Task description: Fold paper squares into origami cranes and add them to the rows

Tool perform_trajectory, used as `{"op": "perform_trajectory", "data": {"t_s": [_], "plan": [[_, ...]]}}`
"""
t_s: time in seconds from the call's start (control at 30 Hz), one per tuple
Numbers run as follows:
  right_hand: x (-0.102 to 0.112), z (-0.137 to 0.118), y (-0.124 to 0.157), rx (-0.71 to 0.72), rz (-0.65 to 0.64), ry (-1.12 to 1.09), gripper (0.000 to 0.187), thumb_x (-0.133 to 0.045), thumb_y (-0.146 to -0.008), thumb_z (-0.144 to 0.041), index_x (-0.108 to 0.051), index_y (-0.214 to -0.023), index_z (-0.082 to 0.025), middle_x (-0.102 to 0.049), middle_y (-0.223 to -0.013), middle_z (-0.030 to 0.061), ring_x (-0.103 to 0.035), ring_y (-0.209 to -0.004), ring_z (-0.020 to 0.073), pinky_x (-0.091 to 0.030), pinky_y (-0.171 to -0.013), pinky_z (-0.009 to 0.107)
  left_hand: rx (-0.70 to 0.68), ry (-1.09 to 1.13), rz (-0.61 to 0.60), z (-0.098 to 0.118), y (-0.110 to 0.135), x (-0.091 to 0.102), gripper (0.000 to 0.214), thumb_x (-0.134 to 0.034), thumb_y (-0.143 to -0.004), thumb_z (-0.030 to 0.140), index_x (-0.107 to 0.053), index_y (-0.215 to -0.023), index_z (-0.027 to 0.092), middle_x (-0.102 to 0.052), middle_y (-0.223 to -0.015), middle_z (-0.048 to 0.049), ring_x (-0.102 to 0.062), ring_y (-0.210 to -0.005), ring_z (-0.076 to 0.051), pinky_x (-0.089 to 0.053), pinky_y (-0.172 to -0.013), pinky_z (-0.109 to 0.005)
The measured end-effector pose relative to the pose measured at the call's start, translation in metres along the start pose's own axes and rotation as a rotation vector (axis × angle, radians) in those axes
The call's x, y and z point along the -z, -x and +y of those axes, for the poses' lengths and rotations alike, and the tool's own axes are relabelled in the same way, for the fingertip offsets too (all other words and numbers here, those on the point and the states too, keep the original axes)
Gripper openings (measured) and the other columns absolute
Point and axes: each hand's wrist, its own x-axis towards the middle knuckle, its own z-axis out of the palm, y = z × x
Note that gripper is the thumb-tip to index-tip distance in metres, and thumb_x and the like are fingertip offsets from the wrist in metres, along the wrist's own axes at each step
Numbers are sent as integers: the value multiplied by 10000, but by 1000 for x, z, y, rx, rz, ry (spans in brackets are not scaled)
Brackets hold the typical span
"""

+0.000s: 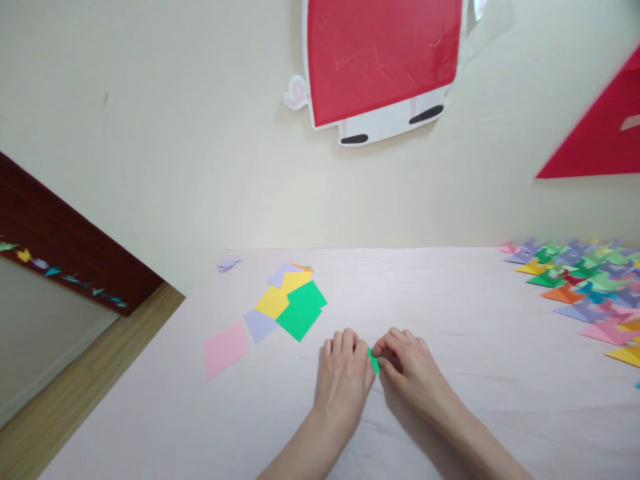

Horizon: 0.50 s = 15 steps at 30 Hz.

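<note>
A small piece of green paper shows between my two hands, low in the middle of the view; most of it is hidden. My left hand lies over its left part with the fingers curled and pressed down. At its right edge, my right hand pinches the paper between thumb and index finger. Just beyond my left hand lie loose green paper squares, overlapping yellow paper squares.
A pink square and a lilac square lie at the left on the pale cloth-covered table. Rows of folded paper birds fill the right side. Behind stands a wall with a red cutout.
</note>
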Motion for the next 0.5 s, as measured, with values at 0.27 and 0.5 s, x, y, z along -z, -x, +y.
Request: {"op": "perform_trajectory", "data": {"t_s": [0.27,0.5], "plan": [[2,2,0,-4,-2,-66,242,-437,-768,-90,-639,-795,-220,-622,-789,20,-535,-809,208,-330,-759,351,15,-3,-5,1,0,1,131,-537,-854,104,-539,-946,197,-519,-974,-36,-473,-913,-253,-419,-776,-414],[-1,-6,2,-22,34,-2,95,-567,-796,-146,-624,-813,-219,-633,-841,24,-531,-848,219,-313,-767,348,64,120,-12,1,5,2,153,-484,-856,88,-515,-960,196,-512,-974,-38,-450,-919,-248,-388,-816,-412]]}}
